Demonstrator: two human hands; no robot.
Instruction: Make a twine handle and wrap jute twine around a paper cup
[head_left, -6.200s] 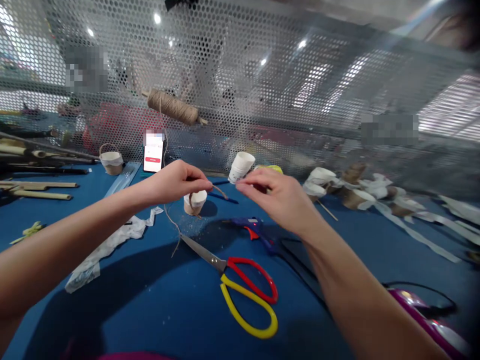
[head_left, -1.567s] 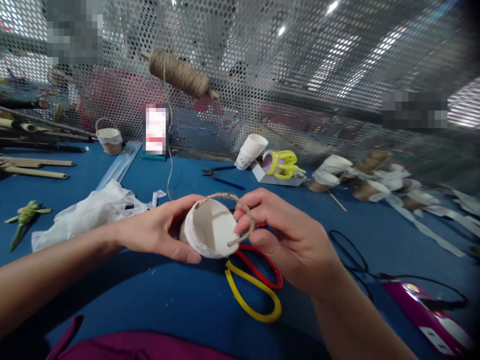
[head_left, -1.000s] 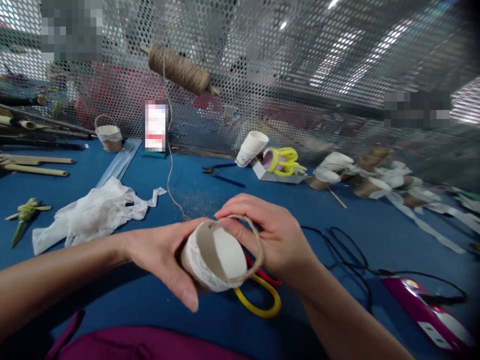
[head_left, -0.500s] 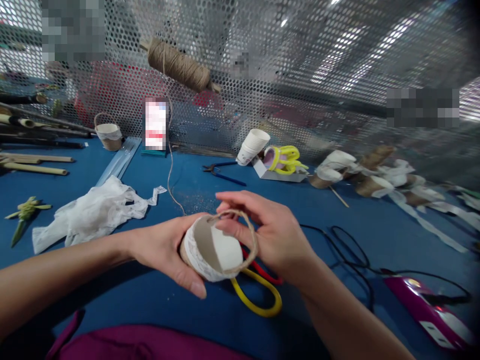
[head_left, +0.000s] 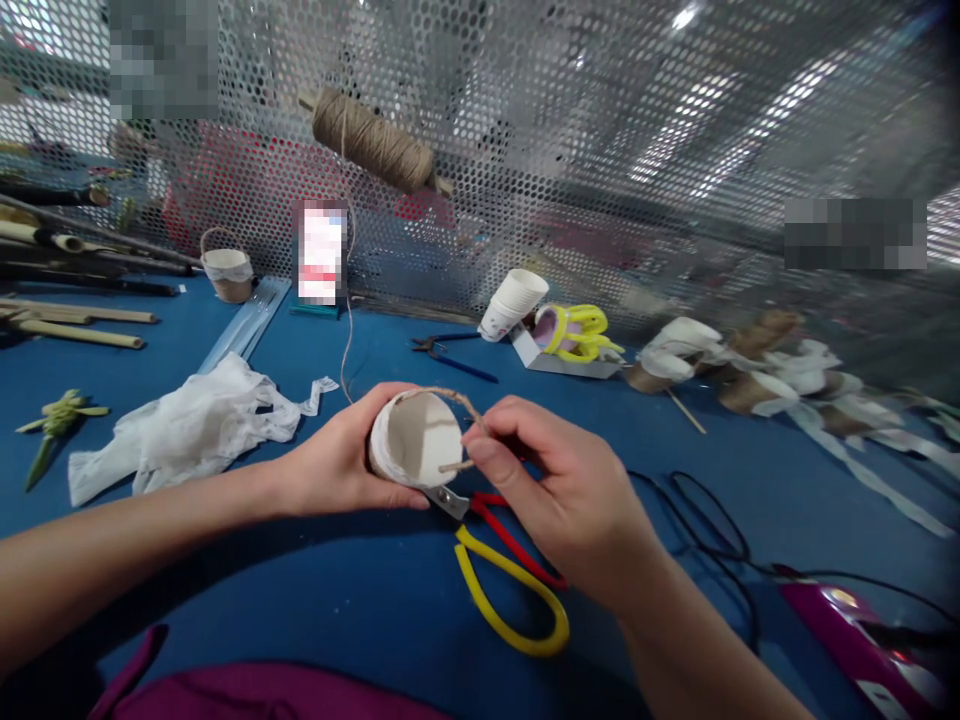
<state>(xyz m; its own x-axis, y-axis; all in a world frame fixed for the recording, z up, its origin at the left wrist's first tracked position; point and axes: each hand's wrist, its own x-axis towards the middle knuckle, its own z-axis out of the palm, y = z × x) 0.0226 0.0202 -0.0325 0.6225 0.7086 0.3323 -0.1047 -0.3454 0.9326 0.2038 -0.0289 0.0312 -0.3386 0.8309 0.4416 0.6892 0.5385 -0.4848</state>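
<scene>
Lace-trimmed paper cup is held over the middle of the bench, its round mouth tilted up and toward the right hand. The inside is smooth and off-white, with a shadow across it. White lace wraps the outside just below the rim; a little brownish covering shows under it, and the rest is hidden by the left hand. A brown twine handle rises from the far side of the rim and arches over the opening toward the right hand. Its loose end pokes back over the right part of the mouth.

The left hand is curled around the side of the cup, thumb along the lower edge. The right hand pinches the twine between thumb and fingers, just beside the rim.

Scissors with one red and one yellow handle loop lie partly under the cup, blades out of sight. Left of the left hand is a crumpled heap of white lace. Farther back are blue-handled pliers, a leaning stack of paper cups, and a finished-looking small basket with a similar lace band and twine loop.
</scene>
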